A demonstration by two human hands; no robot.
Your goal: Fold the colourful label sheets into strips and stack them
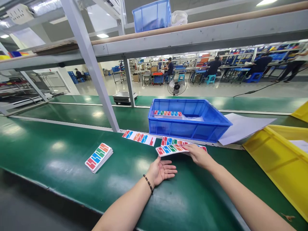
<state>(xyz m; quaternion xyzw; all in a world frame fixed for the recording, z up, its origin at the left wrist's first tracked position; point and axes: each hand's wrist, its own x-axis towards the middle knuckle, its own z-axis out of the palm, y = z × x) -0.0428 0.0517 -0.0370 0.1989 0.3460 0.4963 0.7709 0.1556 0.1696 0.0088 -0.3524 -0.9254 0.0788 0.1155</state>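
Observation:
My right hand (198,155) grips a flat card printed with coloured blocks (171,149) and holds it just above the green belt (60,154). Under it lies a second such card (168,140). My left hand (161,170) rests palm up on the belt just below the held card, fingers stretched out, holding nothing. A third card (139,137) lies flat to the left by the frame post. A stack of the same cards (98,157) sits further left on the belt.
A blue bin (187,126) holding more cards (167,113) stands behind my hands. White paper sheets (243,126) lie to its right, beside a yellow bin (276,157). A grey frame post (96,73) rises at left. People sit at benches far behind.

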